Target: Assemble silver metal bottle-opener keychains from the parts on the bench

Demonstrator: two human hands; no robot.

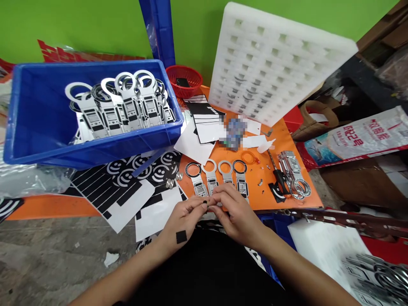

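My left hand (188,216) and my right hand (234,212) meet at the fingertips, close to the front edge of the orange table. A small black sticker piece (205,202) shows at my left fingertips. My right fingers are pinched beside it; whether they hold anything is hidden. A black square sticker (181,236) lies on the back of my left hand. Just beyond my fingers stands a row of several ring-topped metal brackets (226,168); my hands partly cover them. Some of their rings are black, others silver.
A blue bin (95,151) at left holds several more brackets. Black sticker sheets (111,199) overhang the table's front edge. A white foam block (270,63) leans at the back near a red basket (185,76). At right lie a screwdriver (279,180) and stacked brackets (291,170).
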